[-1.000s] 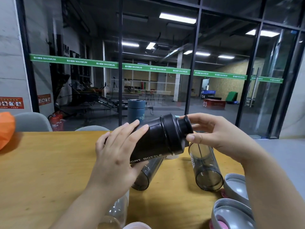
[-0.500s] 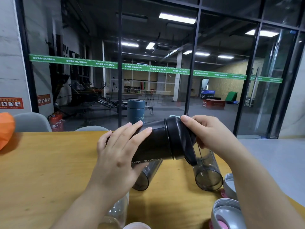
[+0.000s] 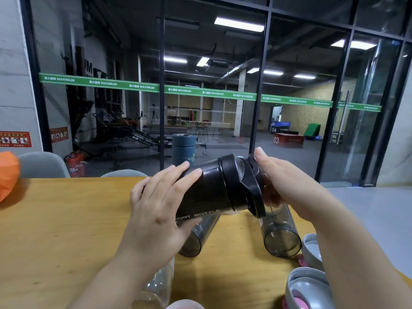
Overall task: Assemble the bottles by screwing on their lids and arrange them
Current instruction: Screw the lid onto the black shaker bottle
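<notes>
Black bottle [image 3: 200, 197] hangs tilted above the table [image 3: 55, 219], left hand [image 3: 156, 210] wrapped round its body and right hand [image 3: 287, 186] cupping the black lid [image 3: 240, 181], so the screwing-on step looks underway and next calls for a final twist before standing it upright

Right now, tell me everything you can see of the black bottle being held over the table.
The black bottle is dark, glossy plastic with white lettering ending "ORT BOTTLE" along its body. It is held nearly sideways above the wooden table, lid end to the right and slightly raised. Its black lid, with a flip cap, sits on the neck. The left hand grips the body; the right hand holds the lid end. It touches nothing else.
</notes>
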A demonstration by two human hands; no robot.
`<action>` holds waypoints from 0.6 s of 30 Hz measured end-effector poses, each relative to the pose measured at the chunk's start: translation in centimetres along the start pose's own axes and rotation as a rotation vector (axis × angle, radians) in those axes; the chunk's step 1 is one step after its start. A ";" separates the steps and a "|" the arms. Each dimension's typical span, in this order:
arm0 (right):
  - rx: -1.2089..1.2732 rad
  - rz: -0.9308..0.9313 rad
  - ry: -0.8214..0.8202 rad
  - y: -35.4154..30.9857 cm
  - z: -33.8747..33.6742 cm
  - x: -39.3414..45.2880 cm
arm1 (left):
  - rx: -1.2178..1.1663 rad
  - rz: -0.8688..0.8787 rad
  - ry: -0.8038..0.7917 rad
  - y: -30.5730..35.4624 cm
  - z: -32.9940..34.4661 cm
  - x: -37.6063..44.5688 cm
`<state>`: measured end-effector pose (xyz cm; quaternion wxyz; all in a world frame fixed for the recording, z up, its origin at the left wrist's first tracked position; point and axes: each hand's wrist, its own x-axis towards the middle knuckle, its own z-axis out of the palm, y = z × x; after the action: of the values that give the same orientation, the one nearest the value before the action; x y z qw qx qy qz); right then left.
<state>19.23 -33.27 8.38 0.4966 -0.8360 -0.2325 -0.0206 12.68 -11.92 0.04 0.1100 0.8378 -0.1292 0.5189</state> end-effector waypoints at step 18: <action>-0.150 -0.305 -0.266 -0.1 -2.1 -1.2 | -0.100 -0.026 -0.018 -0.1 -0.1 0.0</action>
<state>18.52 -35.45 9.19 0.3892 -0.8212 -0.4174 -0.0022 12.64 -11.85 0.04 0.1572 0.8374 -0.1452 0.5029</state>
